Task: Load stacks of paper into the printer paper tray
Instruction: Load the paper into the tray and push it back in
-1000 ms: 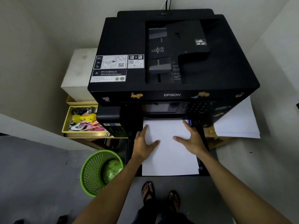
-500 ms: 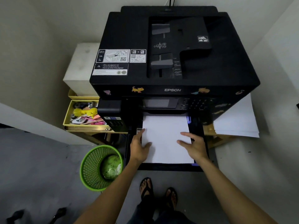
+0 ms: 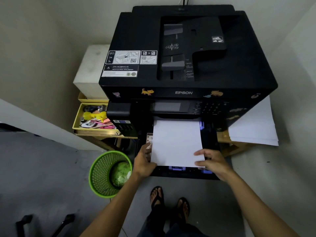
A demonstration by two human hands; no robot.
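Note:
A black Epson printer stands on a low wooden stand. Its paper tray is pulled out at the front, toward me. A white paper stack lies in the tray, with its far end under the printer body. My left hand holds the stack's near left edge, fingers curled at the side. My right hand holds the near right corner, with two fingers lying on top of the sheets. Purple paper guides show at the tray's near edge and far right.
A second stack of white paper lies beside the printer on the right. A green mesh bin stands on the floor left of the tray. An open yellow drawer of small items and a white box are on the left. My sandalled feet are just below the tray.
The paper stack has slid farther into the printer, so less of it shows. Both hands have shifted from the top of the sheets to the stack's near corners.

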